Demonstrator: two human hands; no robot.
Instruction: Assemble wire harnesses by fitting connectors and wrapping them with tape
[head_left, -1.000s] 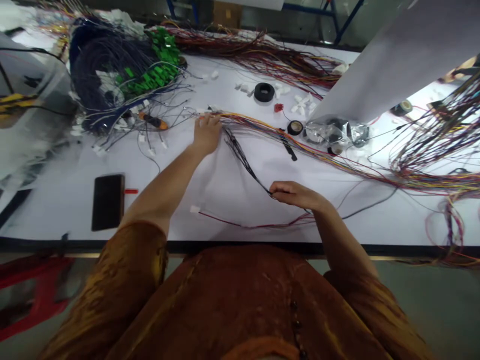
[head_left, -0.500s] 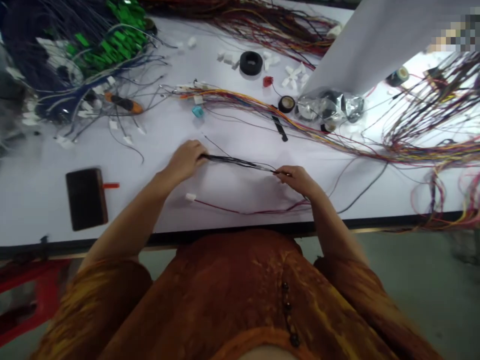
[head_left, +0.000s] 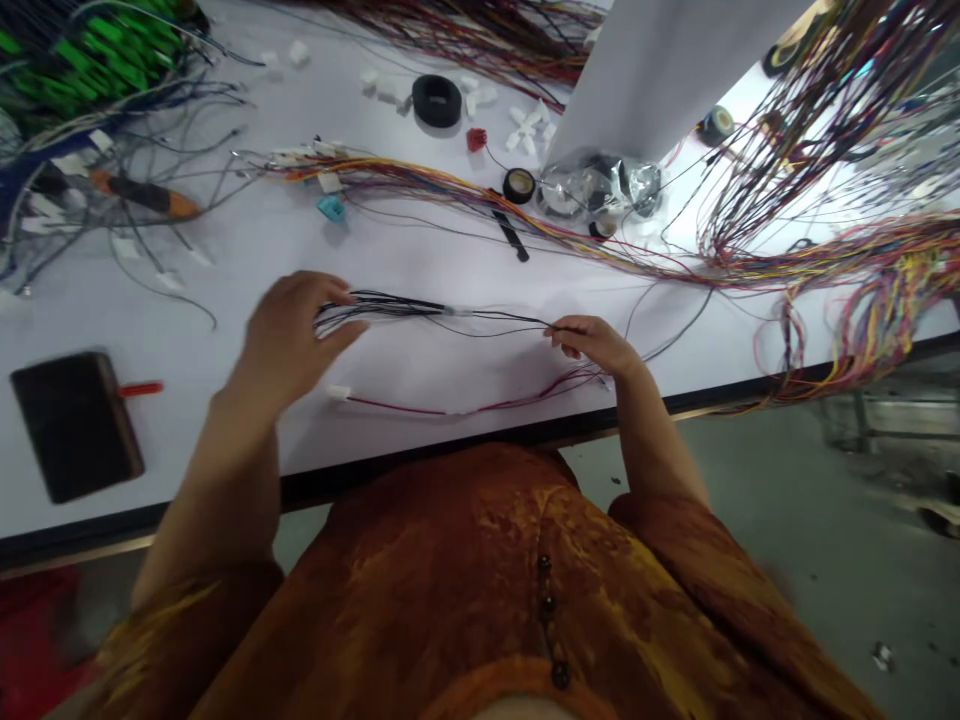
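Observation:
A bundle of thin black wires (head_left: 405, 303) stretches between my two hands above the white table. My left hand (head_left: 289, 335) is at the bundle's left end, thumb and fingers spread apart around the wires without closing on them. The fingers of my right hand (head_left: 589, 340) pinch the thin right end of the black wires. Below the bundle lies a dark red wire (head_left: 397, 406) with a white connector (head_left: 340, 393) at its left end.
A long multicolored wire harness (head_left: 450, 195) crosses the table beyond my hands. Behind it are a black tape roll (head_left: 437, 101) and a red connector (head_left: 476, 139). A dark phone-like slab (head_left: 77, 425) lies at left, and an orange-handled tool (head_left: 150, 194) sits farther back.
My left hand has moved left and opened its fingers from the black wires. My right hand keeps its pinch. The whole view has shifted, so the table objects appear farther left.

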